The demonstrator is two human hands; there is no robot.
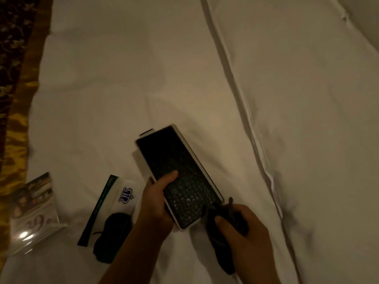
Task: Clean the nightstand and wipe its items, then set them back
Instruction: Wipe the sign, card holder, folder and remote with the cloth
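Holding one remote control (176, 171) above the white bedsheet (143, 68), the left hand (155, 203) wraps round the lower left edge, thumb laid across the button face and fingers curled underneath. The remote is a flat white-cased slab with a dark front and rows of small buttons; no lettering on it can be read. The right hand (246, 228) closes its fingers on one dark cloth (221, 249), bunched at the remote's lower right corner and touching it.

Three other things lie on the sheet to the left. One clear card stand (34, 210) carries photographs and a red script that is too blurred to read. One white packet (114, 193) has a green strip and a blue crown emblem with curled letters, also illegible. One dark item (111, 236) lies on the packet's near end. A gold and dark patterned runner (14, 78) borders the sheet's left side.
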